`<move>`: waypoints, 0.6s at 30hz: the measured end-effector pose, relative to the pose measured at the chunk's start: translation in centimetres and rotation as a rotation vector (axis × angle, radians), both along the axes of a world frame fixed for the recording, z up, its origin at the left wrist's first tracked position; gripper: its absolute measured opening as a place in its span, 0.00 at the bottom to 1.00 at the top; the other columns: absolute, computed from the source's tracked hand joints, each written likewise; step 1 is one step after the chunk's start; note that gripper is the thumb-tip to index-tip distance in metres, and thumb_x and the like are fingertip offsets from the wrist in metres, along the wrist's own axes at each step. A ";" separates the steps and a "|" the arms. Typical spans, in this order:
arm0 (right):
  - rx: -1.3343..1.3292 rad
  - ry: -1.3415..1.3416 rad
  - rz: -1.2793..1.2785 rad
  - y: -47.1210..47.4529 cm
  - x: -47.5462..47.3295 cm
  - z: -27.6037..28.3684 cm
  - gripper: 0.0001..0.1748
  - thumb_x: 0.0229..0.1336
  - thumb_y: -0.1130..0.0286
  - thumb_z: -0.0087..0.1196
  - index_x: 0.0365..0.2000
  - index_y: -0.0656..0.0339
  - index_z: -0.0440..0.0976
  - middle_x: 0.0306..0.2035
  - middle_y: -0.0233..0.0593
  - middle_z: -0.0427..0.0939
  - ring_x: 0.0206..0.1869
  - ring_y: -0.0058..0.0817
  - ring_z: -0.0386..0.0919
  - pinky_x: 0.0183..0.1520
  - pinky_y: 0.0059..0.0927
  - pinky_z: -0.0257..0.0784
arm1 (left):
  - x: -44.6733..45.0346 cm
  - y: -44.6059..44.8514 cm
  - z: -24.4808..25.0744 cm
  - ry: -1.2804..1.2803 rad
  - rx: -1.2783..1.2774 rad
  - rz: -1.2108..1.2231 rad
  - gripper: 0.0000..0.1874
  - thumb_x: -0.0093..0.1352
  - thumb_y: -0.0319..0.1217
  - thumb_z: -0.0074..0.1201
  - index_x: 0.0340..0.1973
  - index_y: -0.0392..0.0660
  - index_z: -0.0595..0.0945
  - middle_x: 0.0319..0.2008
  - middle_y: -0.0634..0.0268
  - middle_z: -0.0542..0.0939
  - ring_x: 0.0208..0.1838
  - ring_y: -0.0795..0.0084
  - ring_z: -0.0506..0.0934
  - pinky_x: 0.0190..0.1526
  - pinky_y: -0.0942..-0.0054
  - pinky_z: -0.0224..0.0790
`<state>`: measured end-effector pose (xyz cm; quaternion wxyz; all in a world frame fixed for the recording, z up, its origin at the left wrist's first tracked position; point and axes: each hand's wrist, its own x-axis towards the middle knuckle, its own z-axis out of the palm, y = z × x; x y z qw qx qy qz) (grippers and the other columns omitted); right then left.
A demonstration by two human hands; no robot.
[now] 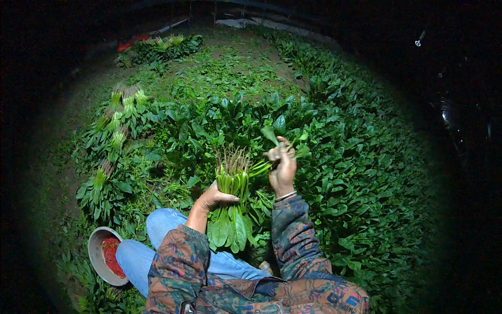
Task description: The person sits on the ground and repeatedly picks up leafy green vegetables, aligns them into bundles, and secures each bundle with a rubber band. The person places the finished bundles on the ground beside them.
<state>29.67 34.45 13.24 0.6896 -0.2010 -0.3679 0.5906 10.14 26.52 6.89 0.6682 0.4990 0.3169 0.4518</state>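
My left hand [218,197] is wrapped around a thick bunch of spinach-like greens [232,184]. Its brown roots point away from me, and the broad leaves hang down over my lap. To the right of the bunch, my right hand [283,165] is raised and slightly blurred. A few loose stems with leaves [270,135] are caught between its fingers, and pale stalks stretch from it towards the bunch. Whether these stalks touch the bunch I cannot tell.
Tied-looking bunches [128,100] lie roots-up on the left, with one more bunch [102,176] nearer. A pale bowl [95,251] with red contents sits beside my knee [135,257]. Standing greens [353,176] fill the right side. Further bunches [170,45] lie far off near a red object [133,41].
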 end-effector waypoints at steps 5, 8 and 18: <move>-0.084 0.171 -0.049 2.5 5.3 1.4 0.11 0.69 0.65 0.39 0.39 0.60 0.69 0.15 0.21 0.52 0.14 0.12 0.47 0.14 0.18 0.40 | -0.1 0.0 0.1 0.083 0.097 0.031 0.36 0.49 0.24 0.67 0.55 0.38 0.72 0.48 0.67 0.77 0.49 0.74 0.73 0.54 0.71 0.65; -0.012 -0.349 -0.398 2.8 8.4 2.0 0.12 0.67 0.62 0.42 0.38 0.59 0.70 0.15 0.22 0.59 0.12 0.15 0.53 0.13 0.21 0.48 | -0.5 -0.1 0.0 0.088 0.014 0.075 0.32 0.48 0.25 0.68 0.50 0.38 0.76 0.43 0.67 0.79 0.44 0.75 0.76 0.50 0.71 0.69; 0.036 -0.654 0.105 -1.2 4.2 -1.8 0.16 0.61 0.72 0.52 0.48 0.66 0.74 0.48 0.35 0.77 0.49 0.19 0.73 0.57 0.23 0.65 | 0.5 -0.6 0.6 -0.031 0.014 0.099 0.30 0.49 0.23 0.67 0.49 0.39 0.77 0.44 0.67 0.80 0.45 0.76 0.76 0.51 0.71 0.68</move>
